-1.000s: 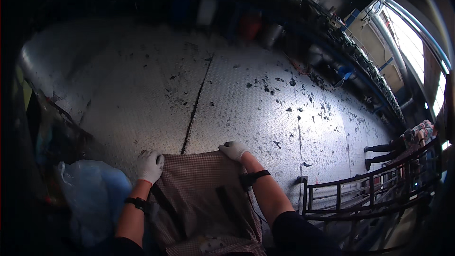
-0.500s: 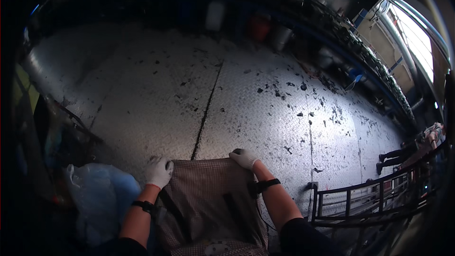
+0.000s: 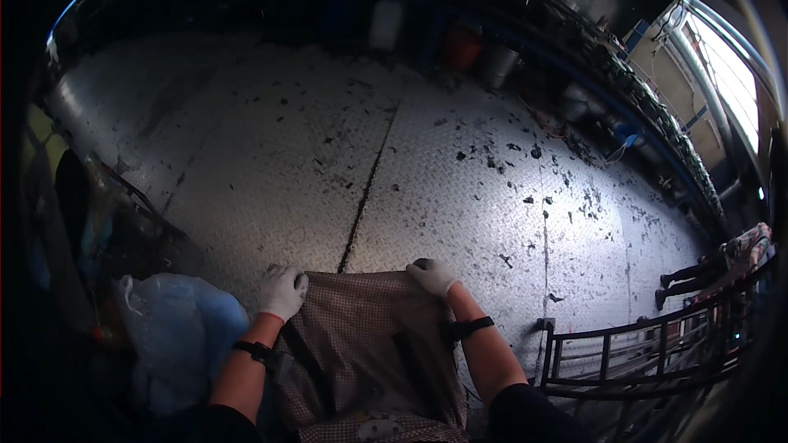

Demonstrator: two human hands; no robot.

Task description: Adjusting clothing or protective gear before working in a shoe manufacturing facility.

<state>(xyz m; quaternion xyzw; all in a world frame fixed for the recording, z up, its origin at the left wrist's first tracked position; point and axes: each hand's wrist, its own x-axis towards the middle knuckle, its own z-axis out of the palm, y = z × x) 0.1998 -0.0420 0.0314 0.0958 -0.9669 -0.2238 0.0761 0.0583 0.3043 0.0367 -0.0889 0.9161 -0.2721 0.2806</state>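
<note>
A brown checked cloth garment (image 3: 361, 320), perhaps an apron, is stretched between my hands and hangs toward my body. Dark straps cross it, and a pale patch shows low on its front. My left hand (image 3: 283, 291), in a white glove with a dark fingertip area, grips the top left corner with curled fingers. At the top right corner, my gloved right hand (image 3: 432, 276) is closed on the edge. Both wrists wear black bands. The cloth hides parts of the fingers.
A metal tread-plate floor (image 3: 287, 172) with scattered dark scraps spreads ahead. Left of me sits a bluish plastic bag (image 3: 185, 336). A dark metal rack (image 3: 632, 353) stands at the right, with another person (image 3: 722, 262) beyond. A red bucket (image 3: 461, 47) and a metal drum (image 3: 498, 66) are at the back.
The whole view has shifted slightly, with the floor and background lying a little farther right. Both hands keep their hold on the cloth's upper corners.
</note>
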